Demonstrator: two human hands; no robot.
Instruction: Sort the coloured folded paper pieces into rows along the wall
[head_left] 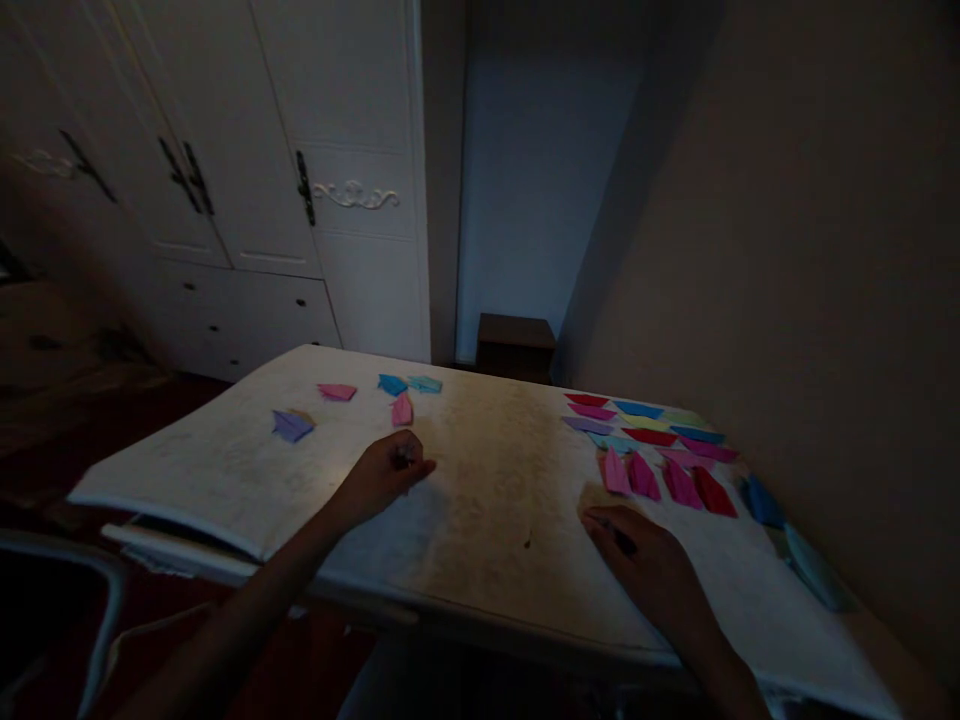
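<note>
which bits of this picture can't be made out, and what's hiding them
All in the head view:
- Whether the left hand holds anything: curled fingers and dim light hide it.
- Whether the right hand holds anything: its own fingers and shadow hide it.
- What the dark speck on the table is: too small.
- The wardrobe's top: cut off by the upper edge.

White wardrobe, dim light
</note>
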